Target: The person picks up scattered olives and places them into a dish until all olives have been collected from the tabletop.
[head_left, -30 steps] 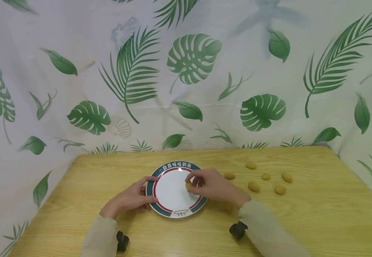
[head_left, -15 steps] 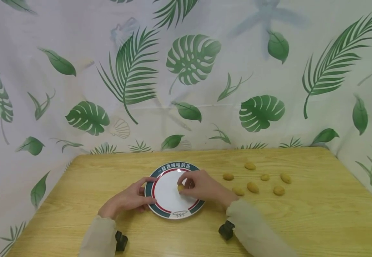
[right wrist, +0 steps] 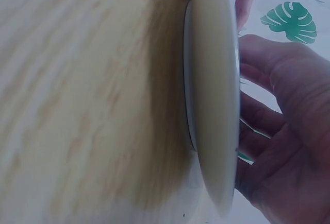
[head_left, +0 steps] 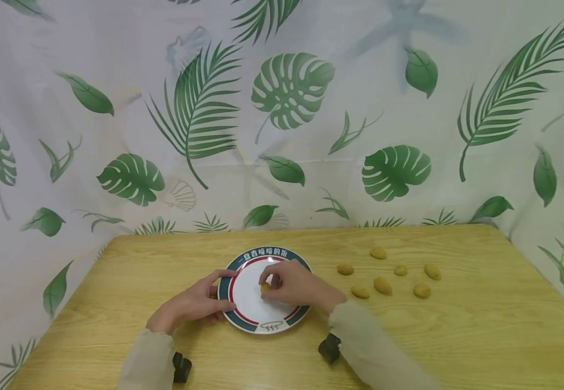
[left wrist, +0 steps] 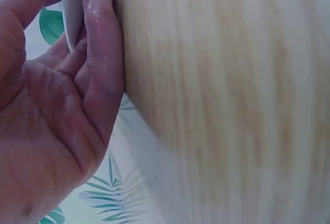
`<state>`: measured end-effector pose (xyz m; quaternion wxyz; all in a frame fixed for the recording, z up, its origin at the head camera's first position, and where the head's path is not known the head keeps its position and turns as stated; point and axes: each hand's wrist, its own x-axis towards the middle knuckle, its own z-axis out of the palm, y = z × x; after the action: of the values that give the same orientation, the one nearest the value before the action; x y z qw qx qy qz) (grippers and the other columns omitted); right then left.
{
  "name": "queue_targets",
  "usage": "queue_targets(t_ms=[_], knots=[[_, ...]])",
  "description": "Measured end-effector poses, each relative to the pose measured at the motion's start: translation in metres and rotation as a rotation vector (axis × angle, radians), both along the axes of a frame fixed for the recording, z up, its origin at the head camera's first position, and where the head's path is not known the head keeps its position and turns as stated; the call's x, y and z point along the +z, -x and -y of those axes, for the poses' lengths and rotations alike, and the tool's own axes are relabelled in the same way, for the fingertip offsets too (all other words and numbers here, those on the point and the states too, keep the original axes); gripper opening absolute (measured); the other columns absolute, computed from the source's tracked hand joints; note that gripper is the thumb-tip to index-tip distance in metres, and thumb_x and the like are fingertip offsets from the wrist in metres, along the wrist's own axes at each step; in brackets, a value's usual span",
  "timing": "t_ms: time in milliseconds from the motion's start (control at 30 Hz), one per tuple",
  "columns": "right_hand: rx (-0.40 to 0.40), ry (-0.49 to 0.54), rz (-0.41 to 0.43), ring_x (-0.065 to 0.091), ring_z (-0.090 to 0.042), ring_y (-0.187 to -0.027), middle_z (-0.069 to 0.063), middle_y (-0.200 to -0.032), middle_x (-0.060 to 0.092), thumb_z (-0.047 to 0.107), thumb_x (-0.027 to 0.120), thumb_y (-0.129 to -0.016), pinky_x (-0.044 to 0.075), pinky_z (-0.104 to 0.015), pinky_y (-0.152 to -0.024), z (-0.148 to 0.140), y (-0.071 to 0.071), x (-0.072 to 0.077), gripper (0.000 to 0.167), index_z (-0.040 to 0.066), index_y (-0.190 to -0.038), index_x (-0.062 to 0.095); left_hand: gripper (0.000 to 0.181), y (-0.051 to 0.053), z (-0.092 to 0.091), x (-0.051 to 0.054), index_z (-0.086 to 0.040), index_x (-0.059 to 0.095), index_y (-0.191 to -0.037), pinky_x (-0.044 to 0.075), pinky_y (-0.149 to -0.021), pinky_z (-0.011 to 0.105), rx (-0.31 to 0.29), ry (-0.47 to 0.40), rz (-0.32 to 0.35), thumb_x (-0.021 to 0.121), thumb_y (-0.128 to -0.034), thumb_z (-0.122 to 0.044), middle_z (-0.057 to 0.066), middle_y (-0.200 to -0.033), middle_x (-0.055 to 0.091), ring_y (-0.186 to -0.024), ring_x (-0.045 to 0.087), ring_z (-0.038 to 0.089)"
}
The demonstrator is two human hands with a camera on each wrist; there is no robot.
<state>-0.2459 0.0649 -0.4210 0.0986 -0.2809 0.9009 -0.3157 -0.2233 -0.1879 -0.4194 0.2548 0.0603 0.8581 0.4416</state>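
A white plate (head_left: 248, 292) with a dark teal rim and red inner ring sits on the table, towards its middle. My left hand (head_left: 191, 303) grips the plate's left edge, thumb on the rim and other fingers at its side and partly underneath. Over the plate, my right hand (head_left: 294, 284) pinches a small yellow-brown oval piece (head_left: 265, 288) between thumb and fingertips. What kind of food it is cannot be told. The left wrist view catches the left palm (left wrist: 46, 126) beside the plate's edge. In the right wrist view the plate rim (right wrist: 216, 95) hides the right fingertips.
Several similar yellow-brown pieces (head_left: 382, 286) lie scattered on the wooden table (head_left: 457, 336) to the right of the plate. A leaf-printed curtain (head_left: 311, 179) hangs behind the table's far edge. Small black wrist cameras (head_left: 329, 348) sit at both sleeves.
My right hand has moved left over the plate with the pinched piece. Another piece on the table has come into view from behind the right wrist. The left hand keeps its hold on the plate.
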Motion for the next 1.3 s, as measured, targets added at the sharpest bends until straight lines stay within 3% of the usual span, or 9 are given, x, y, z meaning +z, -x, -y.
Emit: queue_targets(t_ms=[567,900,1300], knots=[[-0.034,-0.005,0.014,0.058,-0.013,-0.082,0.005,-0.086,0.066,0.026,0.074,-0.094,0.050,-0.026,-0.073,-0.012,-0.003,0.006,0.020,0.018,-0.113,0.073,0.070,-0.002,0.000,-0.003,-0.021,0.037,-0.154,0.052,-0.064,0.028,-0.007,0.006,-0.004,0.074,-0.0944,-0.020,0.007,-0.095,0.068,-0.071,0.062,0.017],[-0.050,-0.002,0.025,0.058,-0.014,-0.083,0.005,-0.088,0.065,0.025,0.074,-0.094,0.051,-0.024,-0.070,-0.027,-0.003,0.015,0.024,0.018,-0.117,0.071,0.071,0.000,0.002,-0.003,-0.021,0.036,-0.154,0.053,-0.065,0.028,-0.019,0.005,0.000,0.074,-0.0944,-0.021,0.006,-0.097,0.069,-0.072,0.062,0.017],[-0.038,0.106,-0.008,0.059,-0.012,-0.083,0.005,-0.091,0.067,0.025,0.076,-0.093,0.052,-0.022,-0.075,-0.045,-0.006,0.021,0.029,0.012,-0.118,0.072,0.071,0.000,0.000,-0.003,-0.022,0.036,-0.155,0.052,-0.065,0.028,-0.018,0.010,-0.004,0.074,-0.0945,-0.021,0.006,-0.097,0.068,-0.071,0.061,0.017]])
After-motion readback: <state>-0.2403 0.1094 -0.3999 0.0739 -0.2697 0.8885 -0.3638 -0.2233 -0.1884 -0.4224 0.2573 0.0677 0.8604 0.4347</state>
